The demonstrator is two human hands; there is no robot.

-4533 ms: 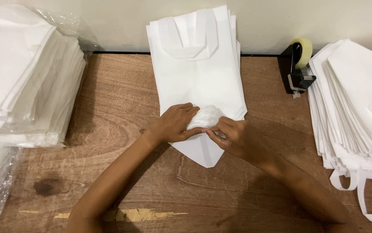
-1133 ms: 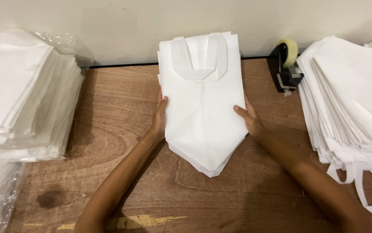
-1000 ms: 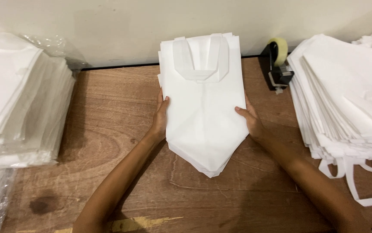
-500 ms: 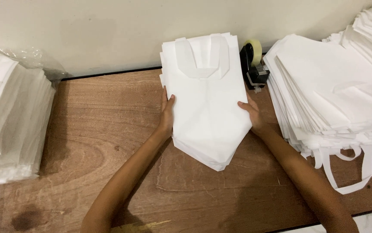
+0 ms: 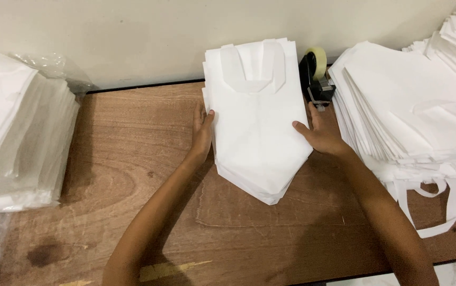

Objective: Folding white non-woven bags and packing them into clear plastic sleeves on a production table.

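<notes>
Stack of folded white bags (image 5: 257,122) at bench (image 5: 132,159) back edge, long axis toward wall. Left grip (image 5: 202,132), right grip (image 5: 320,135): flat open palms press its 2 sides, equally near.

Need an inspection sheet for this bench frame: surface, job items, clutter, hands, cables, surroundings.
Surface: brown wooden table, scuffed, with a dark stain near the left front.
Job's things: stack of folded white bags in the middle, handles toward the wall, pointed end toward the person.
Clutter: black tape dispenser with a pale roll, beside the stack; large pile of white bags on the right with handles hanging over the edge; wrapped pile of white bags on the left in clear plastic.
Hands: left hand flat against the stack's left edge; right hand against its right edge; neither closed in a grip.
Cables: nothing seen.
Surroundings: plain pale wall behind the table.
</notes>
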